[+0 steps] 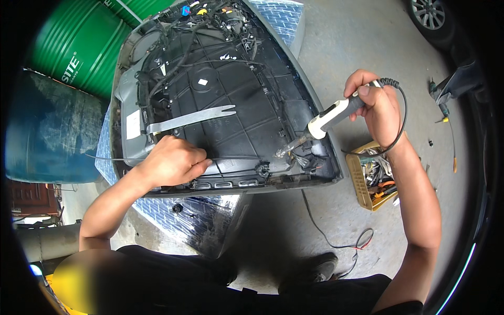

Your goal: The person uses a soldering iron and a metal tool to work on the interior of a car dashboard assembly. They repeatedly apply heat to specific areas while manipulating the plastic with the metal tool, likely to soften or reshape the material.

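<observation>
A large black car panel, inner side up with wiring along its far edge, lies across a checker-plate stand. My right hand grips a soldering iron with a white and black handle; its metal tip touches the panel's near right corner by a cluster of wires. My left hand rests fingers-down on the panel's near edge, pinching a thin black plastic rod that runs along that edge. A flat grey pry tool with a forked end lies on the panel just beyond my left hand.
A yellow tray of hand tools sits on the concrete floor under my right forearm. A green drum and a blue drum stand at the left. A cable trails on the floor. A car wheel shows top right, with screwdrivers nearby.
</observation>
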